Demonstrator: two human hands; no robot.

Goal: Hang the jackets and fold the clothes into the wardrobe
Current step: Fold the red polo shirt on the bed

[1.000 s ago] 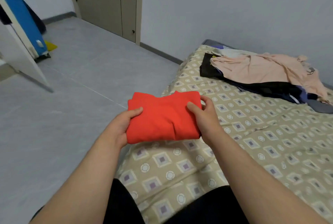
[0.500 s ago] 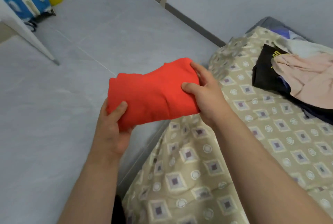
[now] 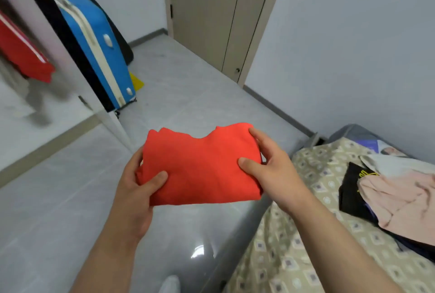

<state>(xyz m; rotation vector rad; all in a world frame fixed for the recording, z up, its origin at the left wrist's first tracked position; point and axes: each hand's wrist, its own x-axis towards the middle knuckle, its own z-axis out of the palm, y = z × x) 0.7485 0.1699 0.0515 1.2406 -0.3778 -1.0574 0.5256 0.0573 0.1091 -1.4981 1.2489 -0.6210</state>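
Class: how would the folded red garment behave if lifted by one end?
Probably floppy: the left hand and right hand support the folded red garment at both ends. Likely light, since a loose pinch holds it. Its uneven folds might fall open.

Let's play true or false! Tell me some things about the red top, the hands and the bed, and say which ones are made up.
1. The left hand and the right hand both hold the folded red top. True.
2. A pink garment lies on the bed. True.
3. The folded red top rests on the bed. False: it is held up in the air, over the floor beside the bed.
4. The blue suitcase lies flat on the bed. False: it stands on the floor across the room.
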